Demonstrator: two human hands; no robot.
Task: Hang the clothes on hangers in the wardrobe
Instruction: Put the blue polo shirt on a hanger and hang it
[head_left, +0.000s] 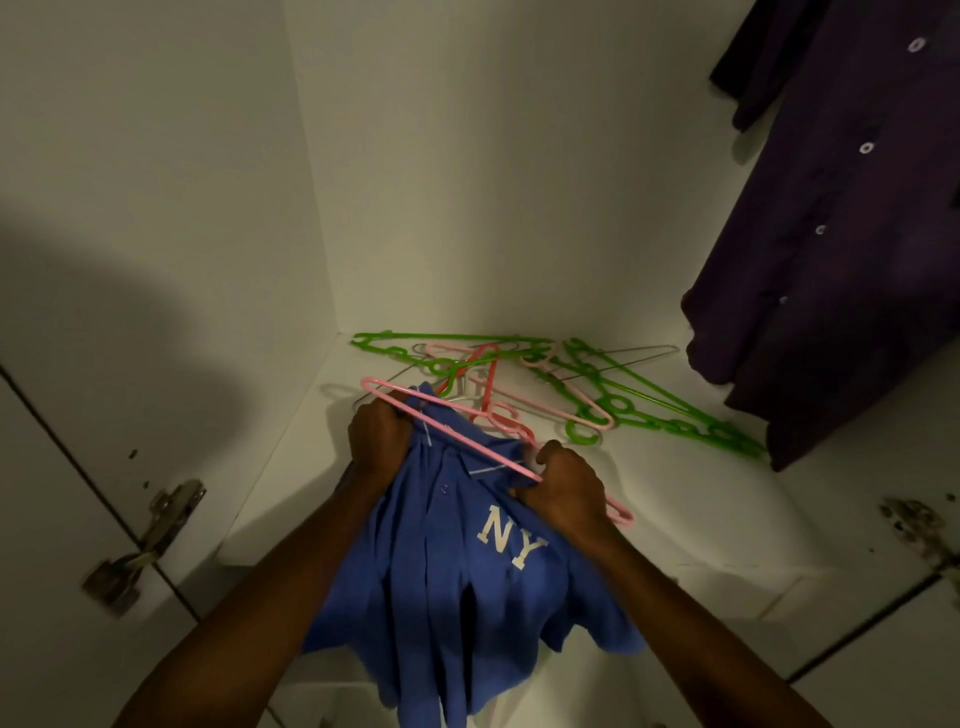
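Note:
A blue polo shirt (457, 587) with white "NY" letters hangs bunched from both my hands over the wardrobe floor. A pink hanger (467, 441) lies across its collar, its ends sticking out past each hand. My left hand (376, 434) grips the collar and the hanger's left part. My right hand (566, 480) grips the shirt's shoulder and the hanger's right part. The hanger's hook is hidden.
A heap of green, pink, red and wire hangers (561, 384) lies on the white wardrobe floor (675, 499) behind the shirt. A dark purple buttoned shirt (841, 234) hangs at the right. Door hinges (150, 535) sit at both lower sides.

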